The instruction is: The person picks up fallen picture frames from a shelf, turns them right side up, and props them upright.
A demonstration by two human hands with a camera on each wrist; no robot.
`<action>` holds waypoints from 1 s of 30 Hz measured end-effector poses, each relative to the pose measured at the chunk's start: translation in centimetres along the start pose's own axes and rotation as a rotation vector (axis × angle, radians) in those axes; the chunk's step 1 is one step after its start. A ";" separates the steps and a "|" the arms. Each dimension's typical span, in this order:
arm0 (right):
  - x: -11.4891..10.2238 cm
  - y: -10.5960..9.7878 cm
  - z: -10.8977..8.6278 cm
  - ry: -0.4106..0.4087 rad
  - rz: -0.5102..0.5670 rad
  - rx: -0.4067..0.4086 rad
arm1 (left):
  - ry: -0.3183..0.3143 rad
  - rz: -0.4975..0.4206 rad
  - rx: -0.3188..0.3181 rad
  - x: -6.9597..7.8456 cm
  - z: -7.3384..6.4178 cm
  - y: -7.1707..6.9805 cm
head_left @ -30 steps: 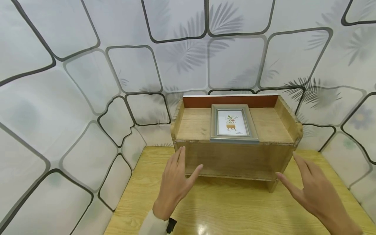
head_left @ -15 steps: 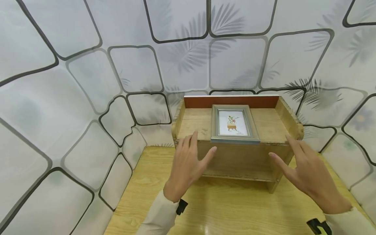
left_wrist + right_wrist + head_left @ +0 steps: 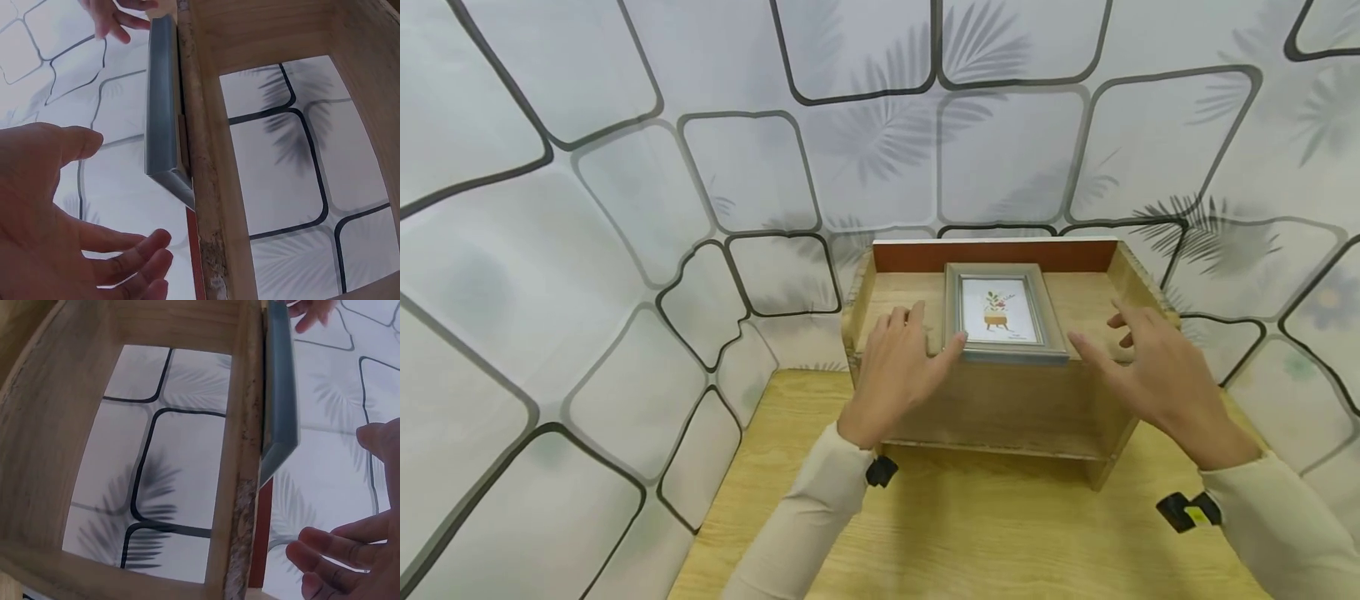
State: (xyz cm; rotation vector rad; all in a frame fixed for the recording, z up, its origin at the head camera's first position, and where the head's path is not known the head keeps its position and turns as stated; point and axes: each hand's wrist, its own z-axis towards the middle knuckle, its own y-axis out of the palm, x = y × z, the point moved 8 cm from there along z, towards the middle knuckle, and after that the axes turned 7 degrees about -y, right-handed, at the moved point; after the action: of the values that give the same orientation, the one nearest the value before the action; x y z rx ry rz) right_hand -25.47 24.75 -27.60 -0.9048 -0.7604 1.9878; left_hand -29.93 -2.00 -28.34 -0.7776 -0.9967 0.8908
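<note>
A silver picture frame (image 3: 1052, 321) lies flat on the top board of a small wooden shelf (image 3: 1000, 408), its front edge jutting slightly past the board. Behind its glass is a print of a plant in an orange pot. My left hand (image 3: 898, 362) hovers by the frame's left side, thumb near the front left corner, fingers relaxed. On the opposite side, my right hand (image 3: 1153, 367) has its thumb near the front right corner and its fingers loosely bent over the board. Both wrist views show a gap between each hand and the frame's edge (image 3: 160, 100).
The shelf has raised side panels (image 3: 1138, 279) and a red-brown back strip (image 3: 917, 257). It stands on a yellow wood-grain table (image 3: 1000, 533), close to a patterned cloth wall (image 3: 880, 158). Under the top board is an opening through the shelf.
Both hands have moved forward and inward, from in front of the shelf to either side of the picture frame. The frame has stayed in place on the shelf.
</note>
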 end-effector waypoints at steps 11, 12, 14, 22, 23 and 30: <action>0.2 1.9 4.1 0.069 0.011 -0.154 | -0.025 0.113 -0.092 1.3 3.3 1.0; 0.4 2.1 4.4 0.080 0.014 -0.174 | -0.032 0.112 -0.105 1.3 3.5 1.1; 0.7 2.7 4.9 0.105 0.027 -0.225 | -0.050 0.112 -0.134 1.2 3.9 1.4; 1.9 4.7 6.3 0.137 0.001 -0.373 | -0.118 0.086 -0.247 1.2 5.0 2.5; 1.9 4.9 6.5 0.136 -0.010 -0.379 | -0.123 0.083 -0.253 1.2 5.1 2.6; 1.8 5.6 7.0 0.140 -0.030 -0.405 | -0.133 0.066 -0.282 1.2 5.5 3.1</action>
State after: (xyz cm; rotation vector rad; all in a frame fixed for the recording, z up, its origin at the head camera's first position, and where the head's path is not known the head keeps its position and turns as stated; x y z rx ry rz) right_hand -34.20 22.23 -28.58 -1.2428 -1.1102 1.7512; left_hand -35.49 1.21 -28.64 -1.0040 -1.2369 0.8776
